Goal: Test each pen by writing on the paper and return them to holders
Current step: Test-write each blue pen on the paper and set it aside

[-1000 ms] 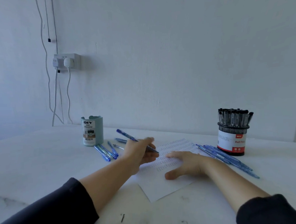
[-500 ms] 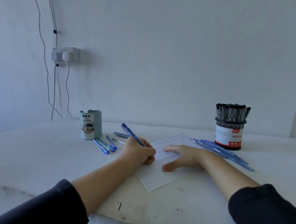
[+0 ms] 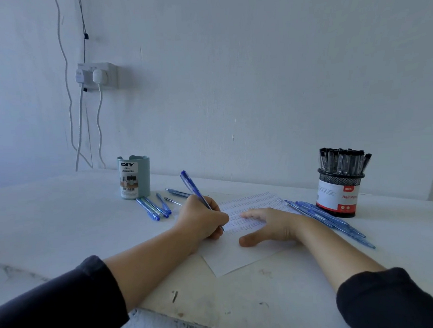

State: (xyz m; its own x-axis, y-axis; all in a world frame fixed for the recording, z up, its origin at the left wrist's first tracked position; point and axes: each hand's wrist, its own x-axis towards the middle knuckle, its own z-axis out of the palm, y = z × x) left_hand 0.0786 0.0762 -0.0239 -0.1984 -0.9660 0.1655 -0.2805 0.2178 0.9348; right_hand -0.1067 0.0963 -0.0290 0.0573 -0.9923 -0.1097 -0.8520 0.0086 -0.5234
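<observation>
Left hand (image 3: 201, 221): fingers (image 3: 217, 232) curled tight round a blue pen (image 3: 195, 190), tip down on the paper (image 3: 243, 259), barrel slanting up and away; a second ago the same pen was held loosely above the sheet, level and pointing back toward the wall, so the hand has since turned it into a writing grip and lowered it to the page. Judgement: the test stroke for this pen is under way and its return to a holder is still to come. Right hand (image 3: 268, 225): fingers straight, palm flat on the paper, thumb spread toward the near edge, holding nothing and pinning the sheet; its place is unchanged. Paper: lies on the desk (image 3: 63, 229) between the two forearms, far half covered in rows of small pen marks, near half blank. Loose blue pens, left group (image 3: 154, 208): several on the desk just beside the teal holder. Loose blue pens, right group (image 3: 326, 217): a row lying close together, near the mesh holder. Teal holder (image 3: 134, 177): upright, labelled desk organizer, nothing showing above its rim; contents cannot be told. Mesh holder (image 3: 341, 195): upright, red-and-white ball-pen label, packed with black-capped pens (image 3: 343, 161) standing upright.
</observation>
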